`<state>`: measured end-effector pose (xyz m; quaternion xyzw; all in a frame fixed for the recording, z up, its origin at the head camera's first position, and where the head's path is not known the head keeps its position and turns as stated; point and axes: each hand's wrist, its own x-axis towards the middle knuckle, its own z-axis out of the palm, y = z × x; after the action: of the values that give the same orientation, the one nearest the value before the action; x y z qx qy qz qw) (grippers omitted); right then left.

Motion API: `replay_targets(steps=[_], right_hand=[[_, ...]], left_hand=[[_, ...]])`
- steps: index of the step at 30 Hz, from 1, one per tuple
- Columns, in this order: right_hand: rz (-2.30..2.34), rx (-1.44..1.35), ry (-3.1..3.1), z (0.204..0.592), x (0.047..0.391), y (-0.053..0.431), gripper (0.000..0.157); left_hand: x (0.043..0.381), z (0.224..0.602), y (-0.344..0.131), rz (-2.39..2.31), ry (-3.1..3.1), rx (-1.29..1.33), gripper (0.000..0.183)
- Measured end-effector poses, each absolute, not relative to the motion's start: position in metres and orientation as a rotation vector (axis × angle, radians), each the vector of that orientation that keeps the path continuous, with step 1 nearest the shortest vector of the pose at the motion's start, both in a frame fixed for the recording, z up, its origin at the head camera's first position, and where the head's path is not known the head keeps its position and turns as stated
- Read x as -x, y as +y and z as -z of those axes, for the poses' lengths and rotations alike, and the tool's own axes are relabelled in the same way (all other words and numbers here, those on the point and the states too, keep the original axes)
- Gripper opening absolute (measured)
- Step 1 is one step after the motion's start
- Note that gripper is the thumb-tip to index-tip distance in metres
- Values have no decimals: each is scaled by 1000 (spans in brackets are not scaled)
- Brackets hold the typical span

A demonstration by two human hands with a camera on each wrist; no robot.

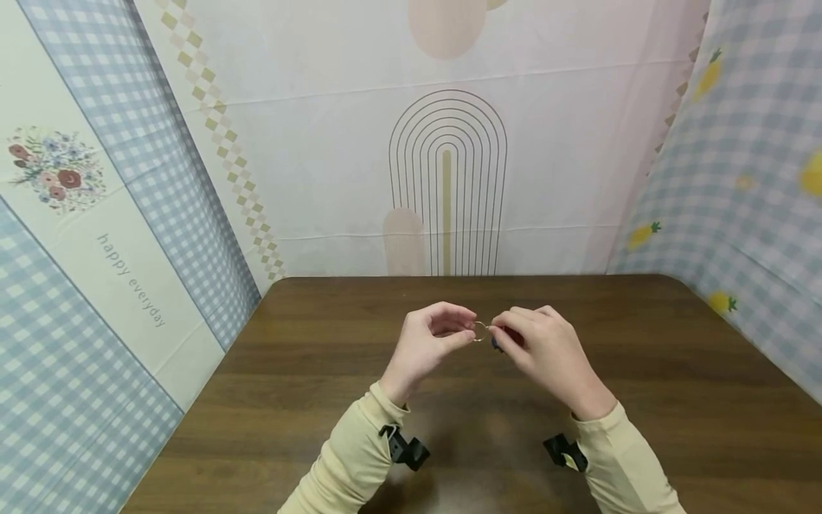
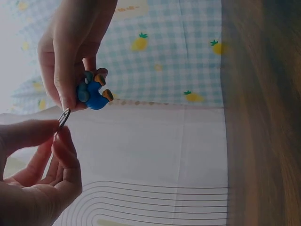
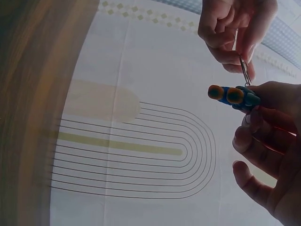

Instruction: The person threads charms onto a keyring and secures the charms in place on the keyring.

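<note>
Both hands are raised above the wooden table, close together. My left hand pinches one side of a thin metal key ring between thumb and fingertips. Opposite it, my right hand pinches near the ring's other side, by a small blue figurine charm. The charm has orange-brown ends and grey-blue parts. It sticks out from the right fingertips in the right wrist view, close to the ring. How charm and ring are joined is partly hidden by the right fingers.
The brown wooden table spreads beneath the hands. A white cloth with printed arches hangs behind it, and checked cloths hang at the left and right. Each sleeve carries a black wrist camera mount.
</note>
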<state>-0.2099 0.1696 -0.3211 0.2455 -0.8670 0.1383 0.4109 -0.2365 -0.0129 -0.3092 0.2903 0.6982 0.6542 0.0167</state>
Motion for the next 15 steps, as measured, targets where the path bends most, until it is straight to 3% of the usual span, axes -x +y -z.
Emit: replay_targets(steps=[15], right_hand=[[-335,-633,-2188,324,207,164,11]], left_hand=[[231,309,-16,-1882,2320,-972,16]])
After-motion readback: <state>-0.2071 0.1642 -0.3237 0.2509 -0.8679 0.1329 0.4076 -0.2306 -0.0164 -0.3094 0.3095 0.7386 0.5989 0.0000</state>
